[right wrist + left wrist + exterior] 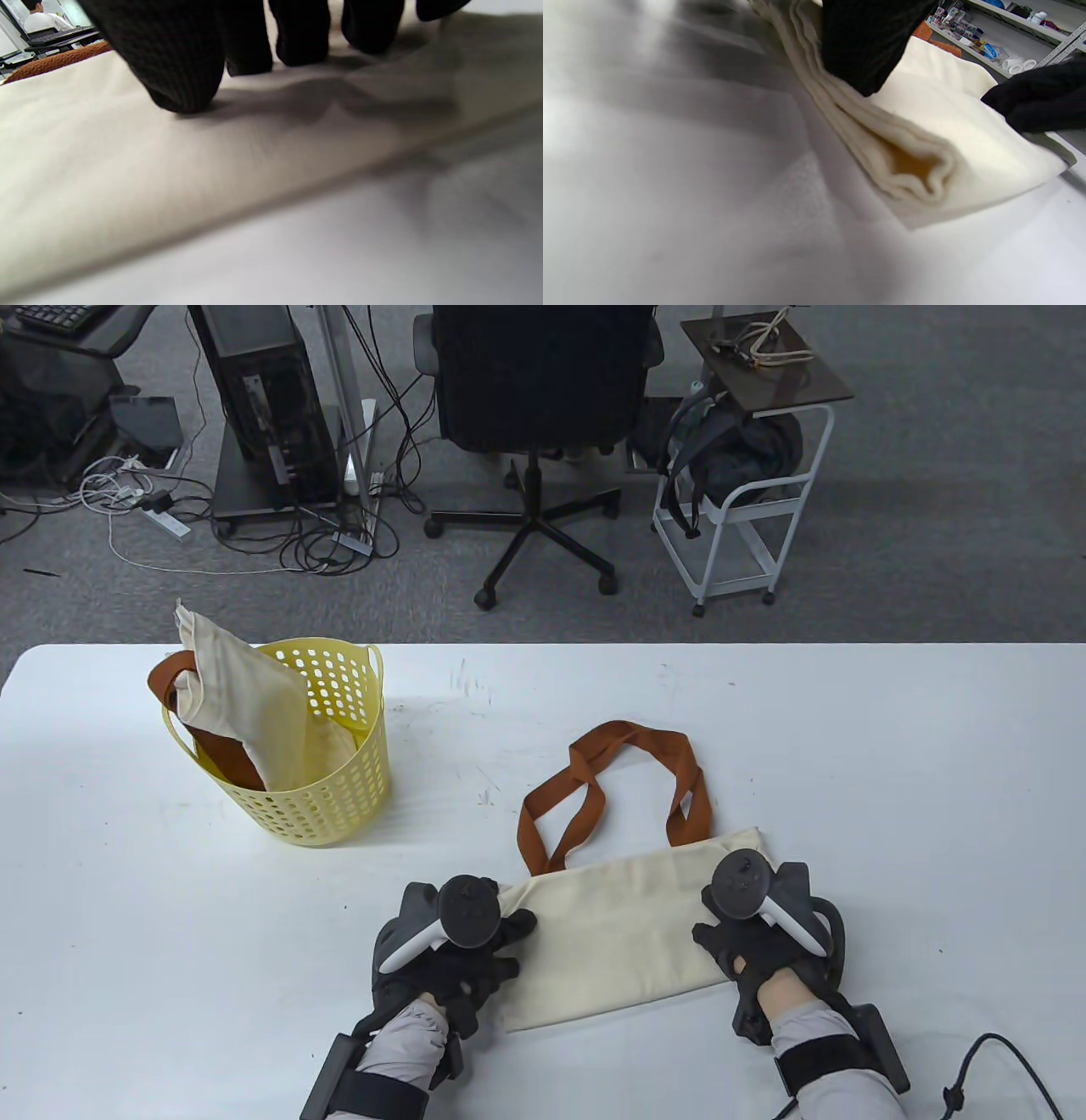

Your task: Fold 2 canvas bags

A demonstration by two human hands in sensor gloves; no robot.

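Note:
A cream canvas bag (611, 933), folded into a wide strip, lies near the table's front edge, its brown handles (594, 789) spread out on the far side. My left hand (513, 942) rests on the bag's left end. In the left wrist view a gloved finger (865, 46) lies on top of the stacked layers (967, 140). My right hand (713, 942) presses on the bag's right end. In the right wrist view its fingertips (186, 84) touch down flat on the cloth (127, 169). A second cream bag (246, 704) with brown handles stands crumpled in a yellow basket (339, 806).
The yellow perforated basket stands on the white table (848, 729) at the left, well away from my hands. A black cable (1001, 1069) lies at the front right corner. An office chair (543, 432) and a white cart (747, 517) stand on the floor beyond the table's far edge.

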